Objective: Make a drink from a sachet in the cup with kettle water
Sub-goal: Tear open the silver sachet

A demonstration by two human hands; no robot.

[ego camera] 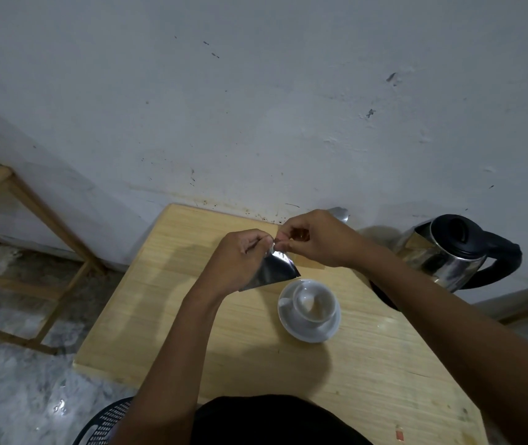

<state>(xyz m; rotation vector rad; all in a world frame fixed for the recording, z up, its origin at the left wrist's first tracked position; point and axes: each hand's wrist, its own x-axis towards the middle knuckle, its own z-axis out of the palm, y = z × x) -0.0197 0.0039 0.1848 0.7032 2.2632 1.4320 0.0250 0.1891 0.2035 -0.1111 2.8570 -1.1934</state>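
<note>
Sachet (277,268): silver foil, held in the air over the far half of the table (224,332), between both hands. Lower corner points down toward the cup (315,301), close above and behind its rim, apart from it. Upper edge raised to the fingertips, body slanting down and to the right from the left palm.

Left hand (240,256): fingers and thumb curled round the sachet's upper left part, gripping it. Foil shows below and to the right of this hand, partly hidden behind the palm.

Right hand (317,239): thumb and forefinger pinched together on the sachet's top corner, other fingers curled in. Sachet lies to the left of and below this hand. Fingertips of both hands nearly meet at the top edge. Cannot tell whether the top is torn.

Cup: white, upright on a white saucer (307,335), handle to the left, near the table's middle, below the hands.

Kettle (449,252): steel with black lid and handle, at the far right by the wall (256,107), beyond the right forearm, well apart from the sachet.

Also noted: wooden frame (15,226) on the floor at left; black perforated seat edge (108,422) at the near left; small silvery item (339,214) behind the right hand, too hidden to identify
</note>
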